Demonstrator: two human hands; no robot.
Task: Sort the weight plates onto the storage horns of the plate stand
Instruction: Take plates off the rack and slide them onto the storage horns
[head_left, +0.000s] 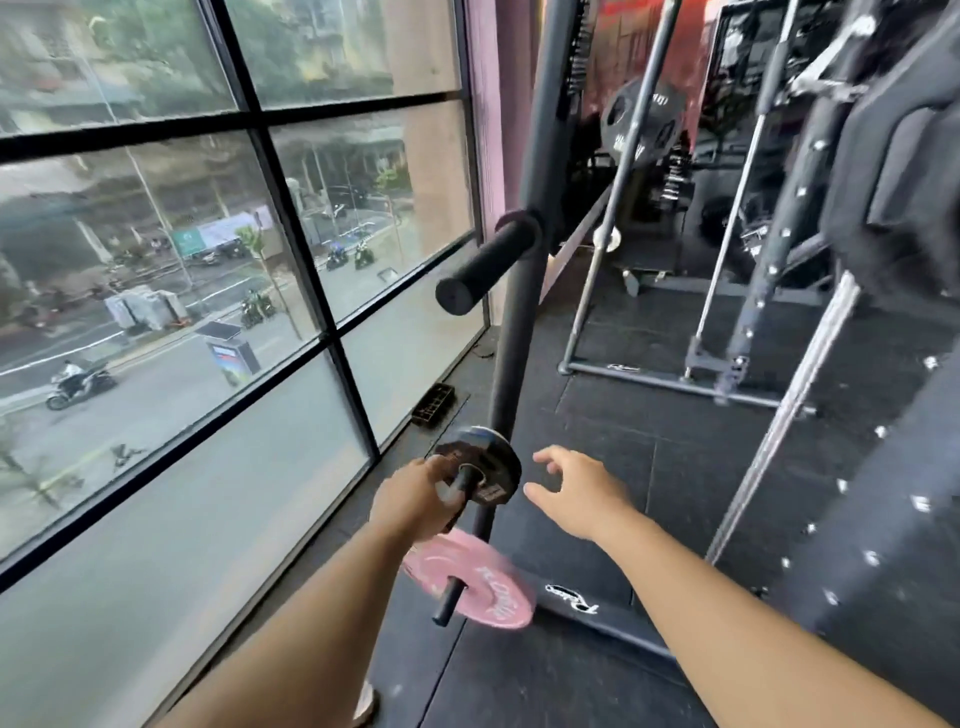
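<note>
Beside the tall window (208, 260), the black plate stand (511, 332) rises from the floor. Both bare forearms reach forward and down. The left hand (415, 501) has its grip closed on the rim of the small dark plate (483, 462), which sits on the middle horn. The right hand (576, 493) hovers just beside it, fingers loosely spread, holding nothing. A pink plate (478, 582) sits on the lowest horn.

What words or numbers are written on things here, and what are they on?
Nothing reads clearly.
Pink plate: white lettering, blurred.
Stand base: white script logo, perhaps starting "R", rest unreadable.
Small dark plate: label, too blurred.
Big black plate at the back: white marks, too blurred.
Street banner outside: too small.
</note>
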